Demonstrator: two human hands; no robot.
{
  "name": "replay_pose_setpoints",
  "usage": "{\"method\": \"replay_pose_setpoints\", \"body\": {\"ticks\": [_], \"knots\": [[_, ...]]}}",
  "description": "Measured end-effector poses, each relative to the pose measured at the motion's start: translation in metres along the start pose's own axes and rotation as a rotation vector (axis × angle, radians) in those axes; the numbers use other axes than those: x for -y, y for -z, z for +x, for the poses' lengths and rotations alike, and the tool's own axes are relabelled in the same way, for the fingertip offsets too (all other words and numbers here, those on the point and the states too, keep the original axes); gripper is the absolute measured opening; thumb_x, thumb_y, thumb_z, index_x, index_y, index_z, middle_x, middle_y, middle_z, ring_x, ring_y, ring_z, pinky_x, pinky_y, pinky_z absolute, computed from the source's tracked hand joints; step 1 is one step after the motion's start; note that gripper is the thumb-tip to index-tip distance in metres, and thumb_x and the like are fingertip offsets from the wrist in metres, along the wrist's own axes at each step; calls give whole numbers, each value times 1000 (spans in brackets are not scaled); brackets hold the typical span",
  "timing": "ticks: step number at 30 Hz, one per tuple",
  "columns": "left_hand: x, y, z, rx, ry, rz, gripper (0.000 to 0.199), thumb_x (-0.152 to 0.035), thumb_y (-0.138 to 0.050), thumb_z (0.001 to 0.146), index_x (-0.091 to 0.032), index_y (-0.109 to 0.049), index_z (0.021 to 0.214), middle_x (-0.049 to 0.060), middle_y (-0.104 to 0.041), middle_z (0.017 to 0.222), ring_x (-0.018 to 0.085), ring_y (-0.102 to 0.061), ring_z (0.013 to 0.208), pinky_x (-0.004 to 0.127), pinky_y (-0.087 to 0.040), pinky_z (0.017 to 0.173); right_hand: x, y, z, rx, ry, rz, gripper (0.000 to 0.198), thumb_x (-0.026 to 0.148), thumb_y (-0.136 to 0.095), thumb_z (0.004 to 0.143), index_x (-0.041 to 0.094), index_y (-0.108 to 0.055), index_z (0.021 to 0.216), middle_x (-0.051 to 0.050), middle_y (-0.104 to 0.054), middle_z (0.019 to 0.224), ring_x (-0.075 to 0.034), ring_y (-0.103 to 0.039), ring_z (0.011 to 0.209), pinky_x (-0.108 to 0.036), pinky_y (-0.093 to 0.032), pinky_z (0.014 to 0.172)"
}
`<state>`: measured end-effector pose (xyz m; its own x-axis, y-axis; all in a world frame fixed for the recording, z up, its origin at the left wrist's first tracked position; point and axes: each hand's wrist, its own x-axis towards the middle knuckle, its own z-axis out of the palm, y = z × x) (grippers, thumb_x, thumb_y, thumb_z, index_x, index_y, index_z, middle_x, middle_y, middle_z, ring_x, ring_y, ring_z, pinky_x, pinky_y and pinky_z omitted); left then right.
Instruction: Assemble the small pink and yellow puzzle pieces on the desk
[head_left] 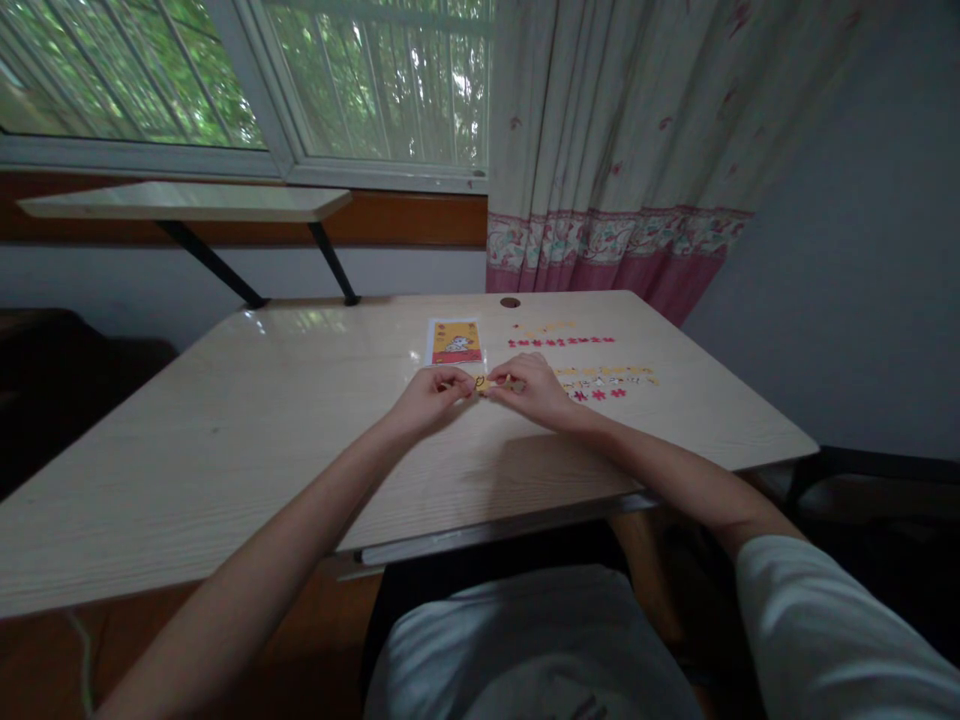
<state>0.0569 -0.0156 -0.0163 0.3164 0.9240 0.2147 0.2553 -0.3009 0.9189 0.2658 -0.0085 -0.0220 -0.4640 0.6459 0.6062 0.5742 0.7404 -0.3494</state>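
Pinching what looks like a small yellow piece (481, 384), left hand (435, 396) and right hand (532, 388) share a fingertip grip near the picture card (456, 343).

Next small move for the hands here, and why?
I'd steady the yellow bit with the left hand and nudge its other side lightly with the right hand. Both hands pinch at it from opposite sides, and it's small, so a hard push might slip. Can't tell if it's one piece or two.
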Motion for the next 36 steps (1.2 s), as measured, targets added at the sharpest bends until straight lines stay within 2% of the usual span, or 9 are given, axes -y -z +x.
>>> {"method": "replay_pose_setpoints", "body": {"ticks": [8, 15, 23, 26, 31, 36], "knots": [[-5, 0, -1, -5, 8, 23, 17, -30, -61, 71, -15, -64, 64, 2, -64, 64, 13, -54, 62, 26, -42, 64, -1, -2, -2, 9, 18, 7, 22, 42, -63, 85, 22, -71, 91, -3, -70, 80, -17, -60, 80, -32, -35, 80], [-6, 1, -1, 21, 51, 65, 13, -26, -58, 68, -16, -62, 61, 0, -61, 60, 12, -50, 57, 25, -40, 60, 2, 0, -2, 49, 56, 1, 25, 40, -60, 88, 22, -69, 103, -3, -72, 88, -17, -60, 84, -32, -34, 81], [-10, 4, 0, -13, 80, -5, 11, -25, -60, 64, -16, -63, 59, 0, -62, 59, 13, -52, 60, 26, -41, 65, 4, -5, -1, 78, 95, 32, 21, 40, -61, 87, 20, -70, 91, -3, -72, 86, -16, -60, 84, -32, -33, 80], [-12, 10, 0, -2, 84, -17, 12, -27, -61, 64, -16, -63, 60, 0, -61, 59, 13, -52, 59, 26, -41, 64, 8, -9, 4, 68, 86, 18, 21, 40, -63, 86, 20, -70, 88, -2, -72, 85, -16, -61, 83, -31, -33, 80], [-10, 26, 0, 32, 112, -8, 19, -34, -63, 65, -15, -63, 63, -2, -58, 56, 11, -47, 53, 23, -37, 55, 14, -18, 19, 55, 56, -16, 26, 41, -64, 85, 21, -69, 100, -4, -72, 87, -17, -61, 85, -31, -32, 80], [-8, 42, 0, 66, 110, 37, 22, -37, -63, 67, -15, -63, 66, 0, -62, 62, 12, -52, 58, 24, -41, 60, 18, -26, 29, 79, 83, -15, 22, 39, -65, 85, 22, -70, 98, -3, -72, 87, -16, -61, 86, -31, -32, 81]]}}
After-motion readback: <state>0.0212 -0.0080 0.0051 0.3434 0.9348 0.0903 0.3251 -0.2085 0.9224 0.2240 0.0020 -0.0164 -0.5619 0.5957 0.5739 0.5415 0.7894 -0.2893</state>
